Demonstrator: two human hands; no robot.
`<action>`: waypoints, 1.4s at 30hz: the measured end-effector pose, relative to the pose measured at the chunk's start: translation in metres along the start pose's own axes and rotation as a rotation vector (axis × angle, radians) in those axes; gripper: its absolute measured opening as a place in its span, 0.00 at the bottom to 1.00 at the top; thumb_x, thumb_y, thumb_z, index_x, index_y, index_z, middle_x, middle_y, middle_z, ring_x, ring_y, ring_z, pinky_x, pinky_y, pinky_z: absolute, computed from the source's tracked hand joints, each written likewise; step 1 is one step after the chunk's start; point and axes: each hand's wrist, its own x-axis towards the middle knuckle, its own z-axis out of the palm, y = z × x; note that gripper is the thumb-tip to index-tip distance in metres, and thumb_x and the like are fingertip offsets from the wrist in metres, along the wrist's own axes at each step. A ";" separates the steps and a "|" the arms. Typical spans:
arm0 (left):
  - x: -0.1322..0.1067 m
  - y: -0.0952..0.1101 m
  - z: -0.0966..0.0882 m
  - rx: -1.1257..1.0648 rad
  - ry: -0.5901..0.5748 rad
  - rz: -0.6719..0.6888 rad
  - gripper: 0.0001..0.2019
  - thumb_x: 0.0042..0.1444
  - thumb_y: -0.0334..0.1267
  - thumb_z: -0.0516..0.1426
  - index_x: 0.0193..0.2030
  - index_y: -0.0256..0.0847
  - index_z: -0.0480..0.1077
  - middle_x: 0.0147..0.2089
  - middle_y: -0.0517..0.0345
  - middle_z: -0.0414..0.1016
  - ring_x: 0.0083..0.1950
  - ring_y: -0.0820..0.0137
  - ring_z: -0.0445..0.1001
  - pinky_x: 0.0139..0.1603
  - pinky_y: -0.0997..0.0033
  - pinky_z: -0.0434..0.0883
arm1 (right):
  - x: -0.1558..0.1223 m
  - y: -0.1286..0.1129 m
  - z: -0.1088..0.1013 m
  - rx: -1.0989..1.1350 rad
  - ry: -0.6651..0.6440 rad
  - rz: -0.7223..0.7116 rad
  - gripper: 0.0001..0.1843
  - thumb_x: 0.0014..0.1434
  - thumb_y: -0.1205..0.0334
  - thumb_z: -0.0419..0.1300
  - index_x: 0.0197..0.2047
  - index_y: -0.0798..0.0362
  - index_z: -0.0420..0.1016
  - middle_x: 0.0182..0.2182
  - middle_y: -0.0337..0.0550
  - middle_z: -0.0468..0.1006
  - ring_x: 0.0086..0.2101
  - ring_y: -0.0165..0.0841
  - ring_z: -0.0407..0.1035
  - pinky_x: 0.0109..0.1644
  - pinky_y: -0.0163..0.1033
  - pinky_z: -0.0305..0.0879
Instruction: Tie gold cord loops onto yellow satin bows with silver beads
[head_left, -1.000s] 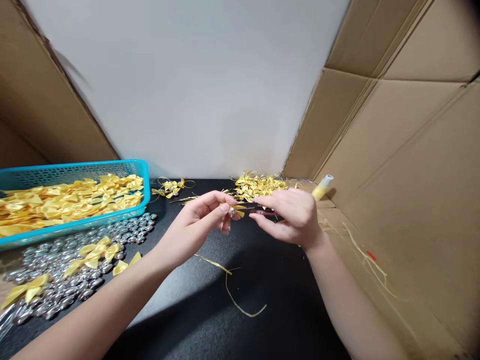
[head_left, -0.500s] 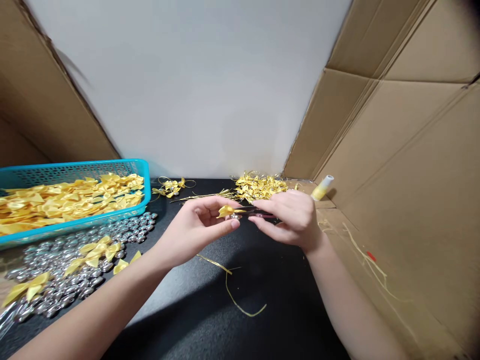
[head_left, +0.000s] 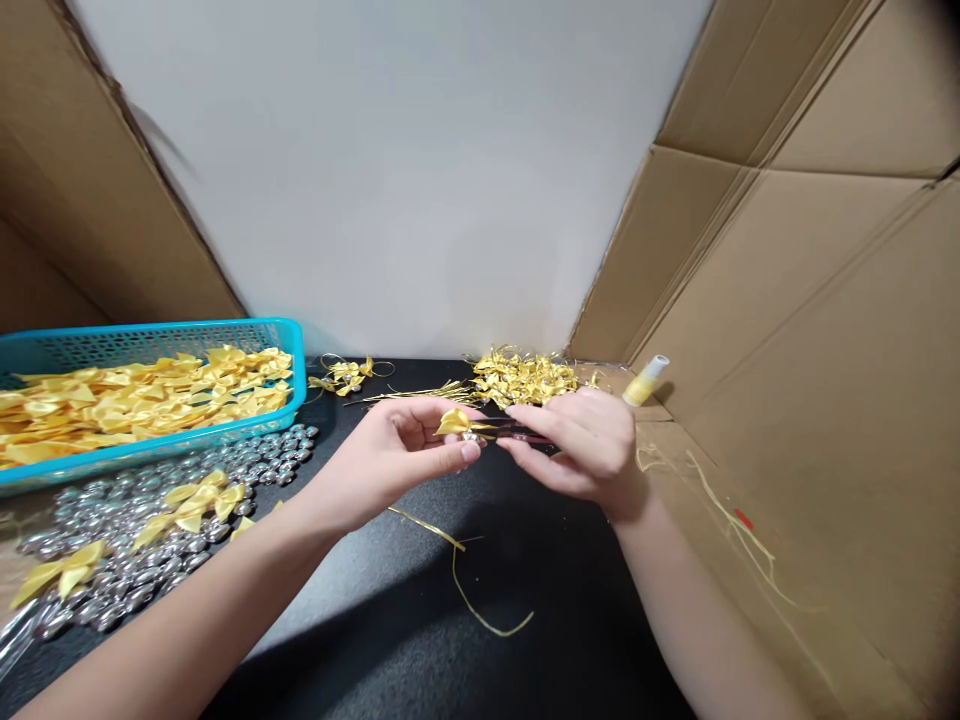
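Note:
Over the middle of the black tabletop, my left hand (head_left: 409, 445) pinches a small yellow ribbon bow (head_left: 453, 422) between thumb and fingers. A shiny silver bead (head_left: 472, 437) sits against the bow, just beyond my thumb tip. My right hand (head_left: 581, 440) is closed on dark, slim tweezers (head_left: 525, 437), held sideways. Their tips point left and reach the bow and bead; the exact contact is too small to make out. Below the hands, a thin yellow cord (head_left: 457, 575) lies loose on the table.
At the left stands a turquoise basket (head_left: 298, 370) of yellow bows. Silver beads (head_left: 142, 540) spread before it, with several bows (head_left: 199, 500) on top. Finished-looking bows (head_left: 521, 378) are heaped at the back beside gold cords (head_left: 420, 393). A glue-like tube (head_left: 646, 380) stands right, near cardboard walls (head_left: 810, 330).
The view has shifted slightly. Both hands stay together at the bow, and the tweezers and bow have tilted only a little.

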 end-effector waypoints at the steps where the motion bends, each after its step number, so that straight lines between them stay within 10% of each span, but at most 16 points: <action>1: 0.000 0.000 0.000 -0.005 -0.006 0.000 0.11 0.48 0.36 0.67 0.41 0.42 0.80 0.38 0.56 0.81 0.40 0.70 0.76 0.44 0.71 0.73 | 0.000 -0.001 0.001 -0.001 0.008 -0.003 0.07 0.63 0.58 0.60 0.38 0.52 0.75 0.23 0.34 0.78 0.23 0.26 0.69 0.26 0.37 0.58; 21: -0.006 0.006 -0.003 0.059 -0.030 -0.077 0.10 0.47 0.40 0.67 0.37 0.41 0.80 0.27 0.61 0.73 0.28 0.76 0.65 0.30 0.77 0.65 | -0.002 -0.008 -0.002 0.005 0.007 -0.073 0.08 0.62 0.61 0.61 0.41 0.57 0.75 0.20 0.35 0.77 0.21 0.27 0.68 0.26 0.37 0.57; 29: -0.003 0.005 -0.005 0.144 0.050 -0.068 0.11 0.45 0.42 0.67 0.37 0.41 0.81 0.29 0.57 0.78 0.28 0.72 0.69 0.32 0.72 0.69 | -0.017 0.017 0.013 0.196 0.106 0.306 0.11 0.62 0.53 0.59 0.42 0.50 0.75 0.27 0.38 0.79 0.24 0.29 0.71 0.30 0.36 0.64; 35: 0.011 -0.010 -0.013 0.193 0.060 -0.090 0.13 0.47 0.43 0.66 0.39 0.41 0.80 0.28 0.59 0.77 0.29 0.72 0.70 0.36 0.70 0.69 | -0.061 0.027 0.084 0.472 -0.514 0.780 0.15 0.63 0.60 0.58 0.52 0.56 0.67 0.33 0.43 0.77 0.31 0.33 0.72 0.36 0.38 0.67; 42: 0.030 -0.040 -0.025 0.209 0.079 -0.165 0.11 0.45 0.42 0.66 0.33 0.38 0.79 0.23 0.62 0.74 0.26 0.74 0.67 0.35 0.71 0.68 | -0.086 -0.002 0.123 0.531 -0.589 0.713 0.05 0.59 0.65 0.63 0.39 0.53 0.72 0.45 0.50 0.71 0.49 0.40 0.64 0.56 0.49 0.62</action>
